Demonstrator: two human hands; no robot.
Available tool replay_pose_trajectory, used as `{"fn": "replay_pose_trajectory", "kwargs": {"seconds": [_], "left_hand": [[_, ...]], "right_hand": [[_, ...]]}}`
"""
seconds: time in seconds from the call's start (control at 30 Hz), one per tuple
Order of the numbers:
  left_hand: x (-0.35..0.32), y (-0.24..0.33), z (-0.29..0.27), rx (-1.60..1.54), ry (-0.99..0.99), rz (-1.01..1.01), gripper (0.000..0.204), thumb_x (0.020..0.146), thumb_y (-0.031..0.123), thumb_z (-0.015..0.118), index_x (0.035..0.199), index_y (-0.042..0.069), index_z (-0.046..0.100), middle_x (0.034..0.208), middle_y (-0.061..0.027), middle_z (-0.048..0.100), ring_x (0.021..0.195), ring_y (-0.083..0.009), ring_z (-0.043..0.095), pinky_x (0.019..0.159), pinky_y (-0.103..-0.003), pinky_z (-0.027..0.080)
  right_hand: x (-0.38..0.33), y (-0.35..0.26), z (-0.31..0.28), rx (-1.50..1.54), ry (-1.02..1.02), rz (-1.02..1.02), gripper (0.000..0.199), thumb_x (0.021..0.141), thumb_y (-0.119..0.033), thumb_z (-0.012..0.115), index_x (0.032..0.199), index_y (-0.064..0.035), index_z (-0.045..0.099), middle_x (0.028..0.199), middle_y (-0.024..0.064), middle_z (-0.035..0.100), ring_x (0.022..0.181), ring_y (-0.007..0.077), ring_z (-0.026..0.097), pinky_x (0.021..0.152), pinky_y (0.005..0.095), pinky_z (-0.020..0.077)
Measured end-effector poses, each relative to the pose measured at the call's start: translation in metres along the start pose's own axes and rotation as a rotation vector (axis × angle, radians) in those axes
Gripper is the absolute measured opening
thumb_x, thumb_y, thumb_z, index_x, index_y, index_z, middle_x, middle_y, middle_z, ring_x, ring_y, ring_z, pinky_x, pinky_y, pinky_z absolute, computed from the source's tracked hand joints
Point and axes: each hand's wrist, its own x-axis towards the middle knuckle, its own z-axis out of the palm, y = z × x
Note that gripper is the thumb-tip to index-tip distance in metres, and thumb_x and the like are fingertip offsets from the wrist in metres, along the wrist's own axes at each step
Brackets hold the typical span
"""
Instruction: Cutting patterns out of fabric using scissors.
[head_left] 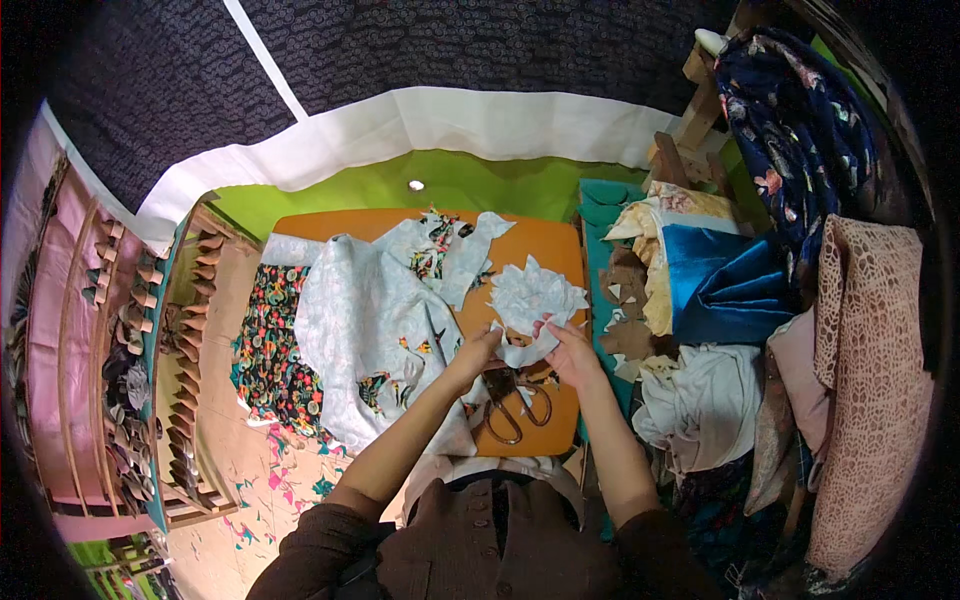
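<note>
A small pale cut piece of fabric (528, 353) is stretched between my two hands, low over the orange table (556, 435). My left hand (478, 354) pinches its left end, and my right hand (570, 352) grips its right side with thumb and fingers. Just beyond them lies a heap of jagged pale fabric pieces (538, 293). A pair of scissors (518, 408) with dark handle loops rests below my hands; its blades are partly hidden. To the left spreads a large floral cloth (275, 350), dark print on one face and its pale reverse (350, 305) folded over.
Cut cloth remnants (470, 250) lie at the table's far side. Folded blue fabric (730, 285) and a white cloth bundle (700, 400) are stacked at right. Racks of shoe-shaped forms (195, 340) stand at left. Coloured scraps (285, 475) litter the floor.
</note>
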Motion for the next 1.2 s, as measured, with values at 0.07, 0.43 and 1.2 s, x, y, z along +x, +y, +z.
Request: {"fn": "replay_pose_trajectory", "kwargs": {"seconds": [0.07,0.43,1.2], "left_hand": [[0.01,0.0,0.004,-0.006,0.039,0.005,0.03,0.087,0.028,0.038,0.109,0.009,0.042,0.093,-0.0056,0.053,0.079,-0.016,0.053,0.07,-0.028,0.046],[0.083,-0.014,-0.022,0.328,0.588,0.376,0.036,0.08,0.018,0.044,0.108,-0.004,0.041,0.1,-0.0219,0.051,0.092,-0.0307,0.052,0.08,-0.034,0.04],[-0.066,-0.051,-0.059,0.579,0.307,0.614,0.048,0.088,0.03,0.03,0.123,-0.003,0.027,0.128,-0.027,0.023,0.12,-0.0371,0.022,0.099,-0.036,0.019]], "right_hand": [[0.011,-0.012,-0.009,-0.038,0.004,-0.022,0.022,0.081,-0.008,0.049,0.103,-0.0041,0.047,0.098,0.0082,0.054,0.089,0.0181,0.053,0.077,0.0307,0.0437],[0.07,-0.038,0.001,-0.765,0.442,-0.287,0.046,0.082,-0.015,0.047,0.123,-0.0013,0.033,0.122,0.0149,0.039,0.114,0.0247,0.036,0.093,0.0342,0.0288],[0.014,0.125,0.091,-1.159,-0.132,-0.385,0.053,0.083,-0.036,0.042,0.125,-0.0048,0.03,0.125,0.0146,0.033,0.116,0.0282,0.03,0.096,0.037,0.024]]}}
